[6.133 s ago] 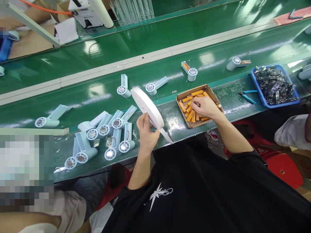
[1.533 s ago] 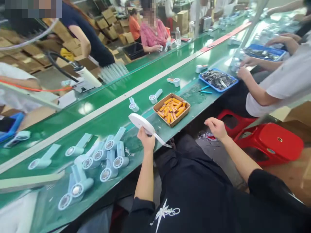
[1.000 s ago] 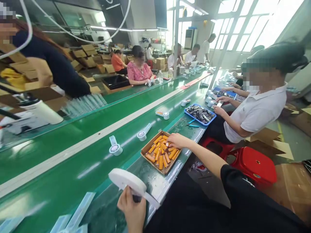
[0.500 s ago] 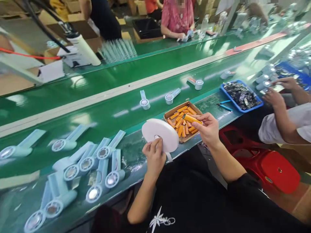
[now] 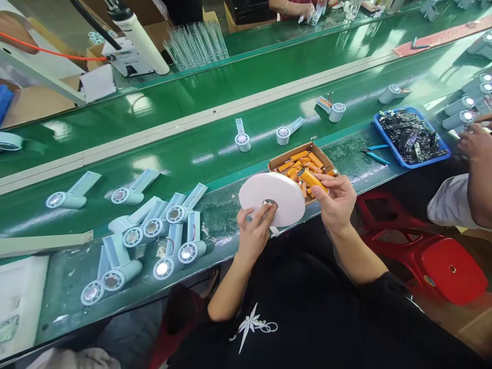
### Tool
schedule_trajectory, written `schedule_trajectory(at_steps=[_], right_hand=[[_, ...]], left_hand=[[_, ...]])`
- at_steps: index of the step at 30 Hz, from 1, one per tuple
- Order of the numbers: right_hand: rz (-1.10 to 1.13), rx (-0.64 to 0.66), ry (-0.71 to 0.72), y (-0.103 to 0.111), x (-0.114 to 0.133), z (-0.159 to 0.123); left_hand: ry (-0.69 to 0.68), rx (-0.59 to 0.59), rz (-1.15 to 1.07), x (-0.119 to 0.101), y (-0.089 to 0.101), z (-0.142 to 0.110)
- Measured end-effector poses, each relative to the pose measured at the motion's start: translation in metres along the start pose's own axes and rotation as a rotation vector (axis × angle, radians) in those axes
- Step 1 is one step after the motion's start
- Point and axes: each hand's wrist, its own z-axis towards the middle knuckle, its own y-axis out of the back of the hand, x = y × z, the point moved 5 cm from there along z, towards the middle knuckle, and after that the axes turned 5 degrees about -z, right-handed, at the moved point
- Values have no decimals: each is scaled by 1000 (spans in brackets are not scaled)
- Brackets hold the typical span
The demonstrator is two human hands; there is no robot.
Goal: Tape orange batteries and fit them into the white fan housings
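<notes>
Tape roll (image 5: 289, 199) is now showing its flat side, the left hand (image 5: 253, 233) still gripping its middle; the right hand (image 5: 341, 199), earlier reaching into the cardboard box (image 5: 325, 158) on the worktop (image 5: 220, 207), is pinching a battery (image 5: 311, 179) near it.

- Cardboard box (image 5: 284, 158), centre: partly hidden behind white roll (image 5: 288, 202).
- Co-worker's arm (image 5: 482, 189), right edge: cut off.
- Pale-blue housing (image 5: 9, 142), left edge: cut off.
- Lettering (image 5: 324, 104), upper right: too small.
</notes>
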Motion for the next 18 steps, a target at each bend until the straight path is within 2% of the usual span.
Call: schedule_trajectory(at_steps=[2, 5, 11, 14, 18], right_hand=[[3, 67, 27, 3, 6, 10], [-28, 215, -9, 5, 9, 20], [-198, 388, -105, 20, -6, 11], [-238, 518, -204, 31, -7, 17], [-320, 806, -380, 35, 1, 42]], left_hand=[[-42, 21, -6, -1, 2, -1], [-116, 56, -31, 0, 7, -2], [-153, 205, -71, 10, 17, 4], [-289, 181, 10, 12, 34, 18], [-490, 200, 73, 11, 58, 46]])
